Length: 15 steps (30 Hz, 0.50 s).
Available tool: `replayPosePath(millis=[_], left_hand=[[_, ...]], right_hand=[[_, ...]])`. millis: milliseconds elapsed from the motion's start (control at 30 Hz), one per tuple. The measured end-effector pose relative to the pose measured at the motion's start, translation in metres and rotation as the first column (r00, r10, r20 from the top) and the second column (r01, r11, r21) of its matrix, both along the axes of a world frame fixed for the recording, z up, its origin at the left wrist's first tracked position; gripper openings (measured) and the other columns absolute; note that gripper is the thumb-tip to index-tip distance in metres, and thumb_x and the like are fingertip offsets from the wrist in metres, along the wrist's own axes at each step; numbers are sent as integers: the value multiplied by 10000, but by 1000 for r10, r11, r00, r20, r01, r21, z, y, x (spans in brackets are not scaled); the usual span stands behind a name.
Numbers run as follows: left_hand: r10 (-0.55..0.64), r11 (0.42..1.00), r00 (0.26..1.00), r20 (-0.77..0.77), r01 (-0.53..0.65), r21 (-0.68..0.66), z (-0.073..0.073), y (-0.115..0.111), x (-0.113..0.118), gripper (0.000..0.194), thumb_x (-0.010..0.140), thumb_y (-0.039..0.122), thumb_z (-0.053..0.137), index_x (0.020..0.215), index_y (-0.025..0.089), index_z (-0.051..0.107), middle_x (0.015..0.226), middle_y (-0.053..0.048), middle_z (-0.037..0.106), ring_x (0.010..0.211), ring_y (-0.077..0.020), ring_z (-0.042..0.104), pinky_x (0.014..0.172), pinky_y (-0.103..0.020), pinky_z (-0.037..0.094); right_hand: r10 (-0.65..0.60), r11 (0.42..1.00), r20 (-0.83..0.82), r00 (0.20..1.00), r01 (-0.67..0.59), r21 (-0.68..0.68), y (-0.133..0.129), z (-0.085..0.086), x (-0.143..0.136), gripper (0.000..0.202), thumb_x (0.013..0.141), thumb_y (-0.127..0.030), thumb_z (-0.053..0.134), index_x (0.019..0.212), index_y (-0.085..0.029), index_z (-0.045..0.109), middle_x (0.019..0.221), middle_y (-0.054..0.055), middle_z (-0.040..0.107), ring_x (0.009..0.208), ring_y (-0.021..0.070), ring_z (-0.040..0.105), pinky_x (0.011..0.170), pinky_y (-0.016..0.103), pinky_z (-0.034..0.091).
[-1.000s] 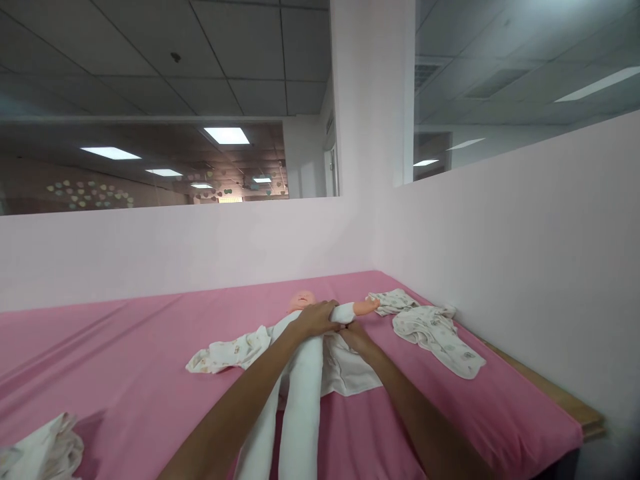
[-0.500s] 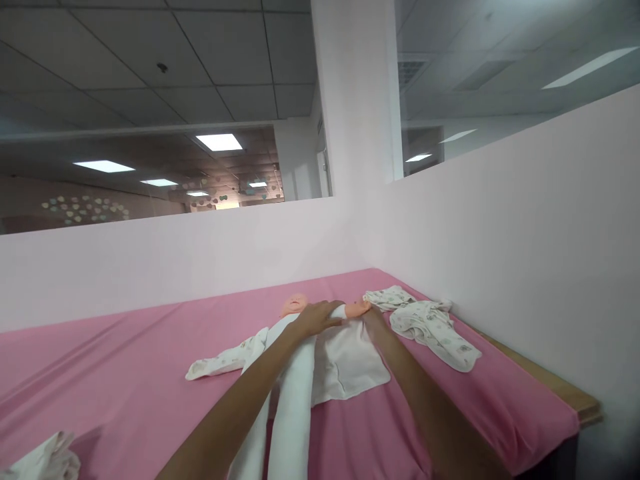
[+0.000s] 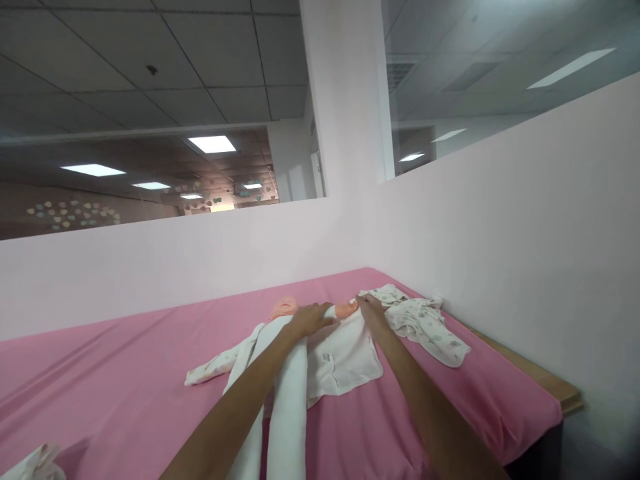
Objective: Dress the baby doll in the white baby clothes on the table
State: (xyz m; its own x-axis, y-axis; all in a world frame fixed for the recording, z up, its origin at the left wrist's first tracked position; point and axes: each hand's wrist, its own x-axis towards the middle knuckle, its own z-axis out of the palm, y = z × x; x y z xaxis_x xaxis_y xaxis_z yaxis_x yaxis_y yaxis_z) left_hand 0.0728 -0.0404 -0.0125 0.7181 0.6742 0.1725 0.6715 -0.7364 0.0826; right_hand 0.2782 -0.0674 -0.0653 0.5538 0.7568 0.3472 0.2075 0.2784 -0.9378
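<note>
A baby doll with a pinkish head (image 3: 285,306) and a white cloth body and legs (image 3: 289,413) lies on the pink sheet (image 3: 135,373). Under it spreads a white garment (image 3: 345,357), one patterned sleeve (image 3: 215,367) stretching to the left. My left hand (image 3: 311,320) rests closed around the doll's white upper arm. At the doll's small hand (image 3: 345,310), my right hand (image 3: 369,308) pinches the white garment's edge.
Patterned baby clothes (image 3: 427,330) lie to the right, near the wall. Another bundled cloth (image 3: 40,465) sits at the lower left. White walls (image 3: 500,220) with windows stand behind and at the right. A wooden edge (image 3: 530,367) shows beside the sheet.
My right hand has shifted slightly up at the doll's hand, and the garment's right part is drawn up with a small label now showing. The view has moved a little.
</note>
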Motion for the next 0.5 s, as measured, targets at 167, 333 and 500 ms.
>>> replayPosePath(millis=[167, 333, 500], left_hand=[[-28, 998, 997, 75, 32, -59, -3, 0, 3, 444, 909, 467, 511, 1295, 248, 513, 1235, -90, 641, 1108, -299, 603, 915, -385, 430], [-30, 993, 980, 195, 53, -110, 4, -4, -4, 356, 941, 449, 426, 1167, 193, 526, 1137, -69, 662, 990, -239, 628, 811, -311, 467], [-19, 990, 971, 238, 52, -133, 12, -12, -5, 327, 905, 395, 455, 1129, 169, 530, 1095, -73, 665, 963, -235, 627, 775, -304, 473]], right_hand=[[-38, 997, 100, 994, 44, -63, -3, 0, 2, 281, 937, -414, 580, 944, -138, 633, 885, 10, 646, 750, 131, 617, 687, 294, 529], [-11, 978, 244, 970, 61, -199, -7, -5, 0, 308, 945, -442, 546, 981, -145, 623, 912, 21, 642, 772, 142, 611, 718, 317, 516], [83, 954, 506, 859, 78, -289, -11, -6, -23, 456, 802, -478, 640, 1146, -180, 611, 1139, 100, 640, 1033, 237, 581, 874, 350, 418]])
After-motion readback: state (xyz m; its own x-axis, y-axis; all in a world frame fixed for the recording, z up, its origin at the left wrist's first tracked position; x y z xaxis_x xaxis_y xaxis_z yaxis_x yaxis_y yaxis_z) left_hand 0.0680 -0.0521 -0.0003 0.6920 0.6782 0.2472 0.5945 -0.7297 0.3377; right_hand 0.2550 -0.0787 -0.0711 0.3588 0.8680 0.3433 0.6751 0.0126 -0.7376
